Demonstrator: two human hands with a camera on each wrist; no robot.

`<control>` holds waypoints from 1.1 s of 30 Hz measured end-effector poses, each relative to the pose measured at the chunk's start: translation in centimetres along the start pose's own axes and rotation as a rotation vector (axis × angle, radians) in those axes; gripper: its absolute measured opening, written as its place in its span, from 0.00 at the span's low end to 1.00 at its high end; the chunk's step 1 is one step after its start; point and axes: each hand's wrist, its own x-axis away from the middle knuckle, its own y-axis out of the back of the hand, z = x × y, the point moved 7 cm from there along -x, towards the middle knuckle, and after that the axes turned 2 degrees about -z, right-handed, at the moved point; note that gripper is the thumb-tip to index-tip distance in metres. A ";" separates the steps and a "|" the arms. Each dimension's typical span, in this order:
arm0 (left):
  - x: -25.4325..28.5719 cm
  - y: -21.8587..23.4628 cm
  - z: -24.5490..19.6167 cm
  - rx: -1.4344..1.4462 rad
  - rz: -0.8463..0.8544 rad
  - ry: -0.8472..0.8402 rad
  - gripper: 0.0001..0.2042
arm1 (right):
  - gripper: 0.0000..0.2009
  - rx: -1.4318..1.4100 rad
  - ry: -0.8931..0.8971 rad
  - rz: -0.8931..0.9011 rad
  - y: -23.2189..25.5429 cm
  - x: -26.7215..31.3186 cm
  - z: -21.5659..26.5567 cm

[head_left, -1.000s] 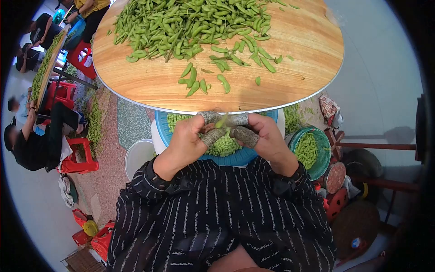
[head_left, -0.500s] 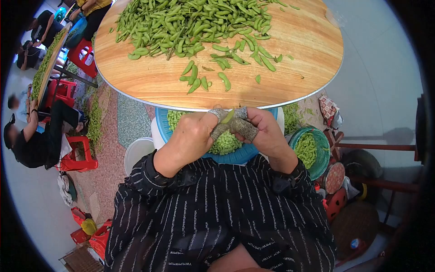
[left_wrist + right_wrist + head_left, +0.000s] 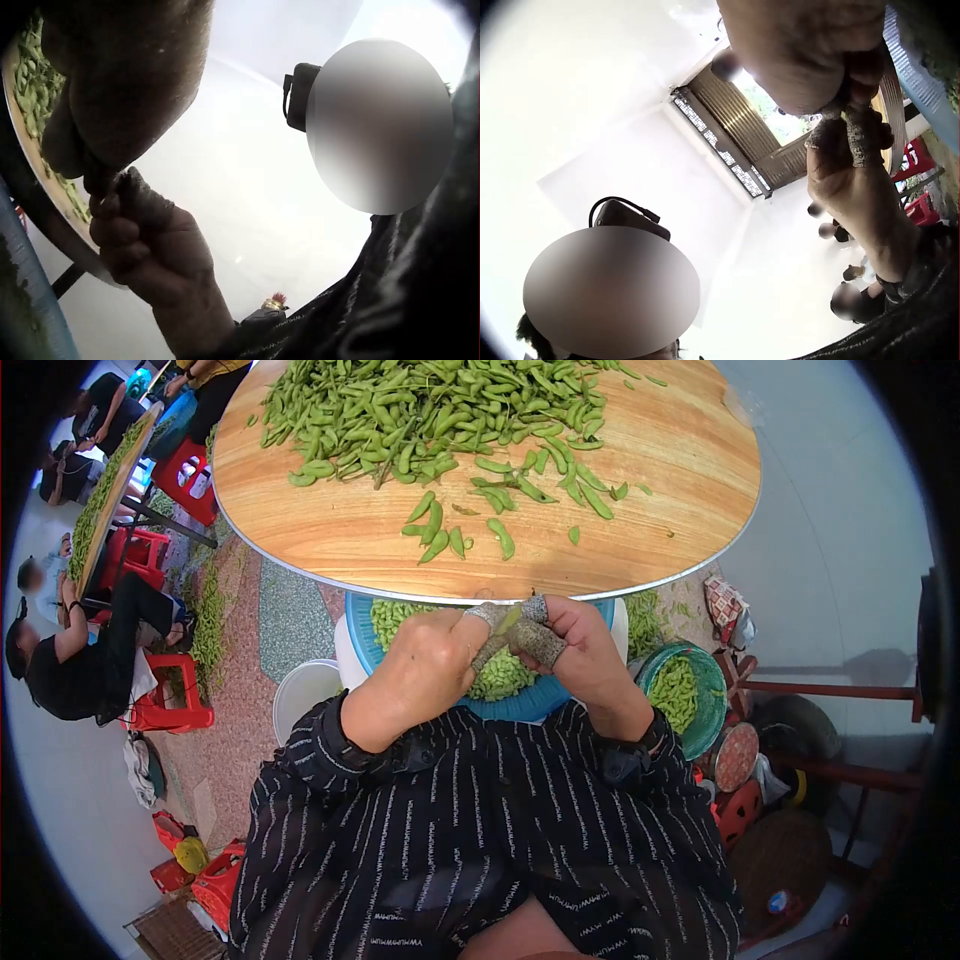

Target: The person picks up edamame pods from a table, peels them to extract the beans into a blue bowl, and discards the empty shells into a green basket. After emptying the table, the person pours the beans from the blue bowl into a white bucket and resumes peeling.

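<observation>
In the head view my left hand (image 3: 425, 660) and right hand (image 3: 595, 660) meet just off the near table edge, pinching a green soybean pod (image 3: 511, 620) between them. Grey speckled sleeves (image 3: 541, 644) cover the thumbs and forefingers. Beneath the hands is a blue basin (image 3: 358, 645) of shelled green beans (image 3: 500, 678), partly hidden by them. The left wrist view has the left hand (image 3: 135, 75) dark at the top, its fingers against the right hand (image 3: 165, 255). From the right wrist, the covered fingers (image 3: 859, 139) of the left hand show below the right hand (image 3: 802, 52).
A wooden-topped table (image 3: 620, 550) bears a heap of pods (image 3: 400, 425), with several loose ones (image 3: 502, 538) nearer. To the right stands a green bucket (image 3: 718, 700) holding pods; a white bucket (image 3: 300, 700) is on the left. Other people sit by red stools (image 3: 180, 690) at far left.
The fingertips have come closer together around the pod, and the left hand has rolled so that its back faces up more. Table and heap stay nearly the same, with a slight view shift.
</observation>
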 end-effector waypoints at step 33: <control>3.8 -5.0 5.2 1.035 -0.035 0.521 0.13 | 0.08 0.361 0.493 0.075 -1.3 0.0 1.2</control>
